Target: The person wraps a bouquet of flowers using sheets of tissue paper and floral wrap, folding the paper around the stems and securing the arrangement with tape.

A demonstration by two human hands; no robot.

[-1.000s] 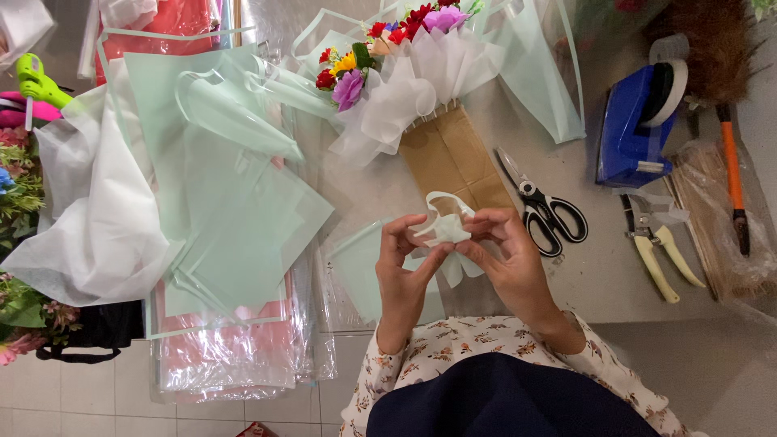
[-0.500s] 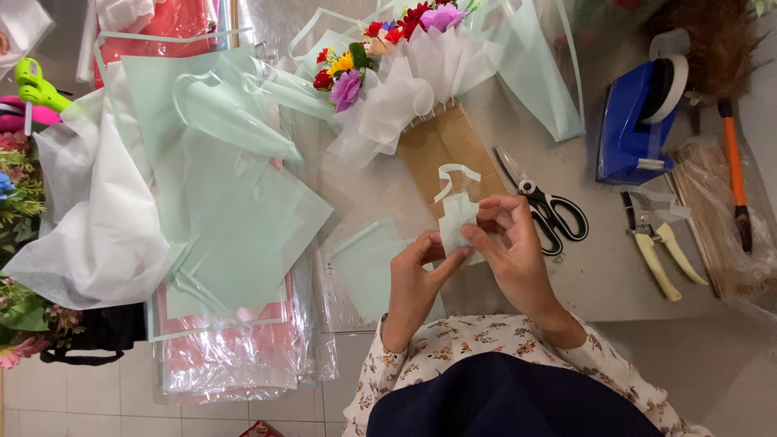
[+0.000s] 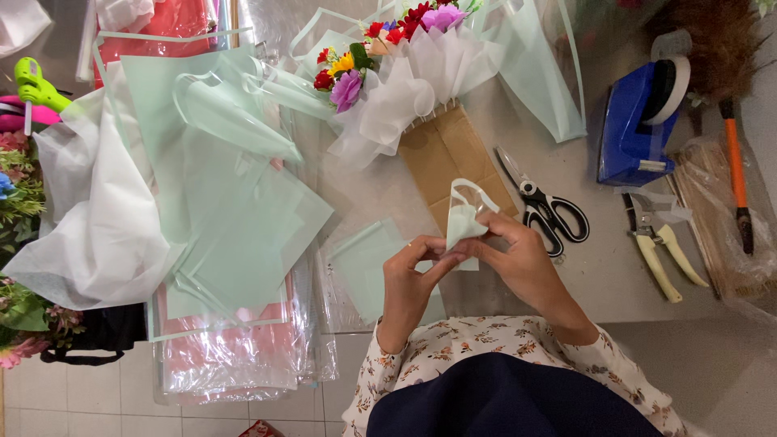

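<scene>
Right above the table's (image 3: 583,291) near edge, both hands meet over a small folded piece of pale green wrap (image 3: 464,217). The left hand (image 3: 409,279) pinches its lower edge between thumb and fingertips, fingers curled closed on it; the right hand (image 3: 518,259) grips the same piece from the other side, thumb and forefinger closed on the fold, so the wrap stands upright with a looped top edge. Just behind it lies a brown paper sheet (image 3: 445,154), and on that rests a bouquet (image 3: 380,57) of red, yellow and purple flowers collared in white wrap. Black-handled scissors (image 3: 546,206) lie just right of the wrap, closed. Farther right sit cream-handled pruners (image 3: 660,247), a blue tape dispenser (image 3: 635,121) and an orange-handled tool (image 3: 735,170). Left of the hands, mint sheets (image 3: 218,202) are spread over clear and pink cellophane (image 3: 227,356), with white tissue (image 3: 89,226) beside them. One flat mint square (image 3: 360,267) lies under the left hand.
</scene>
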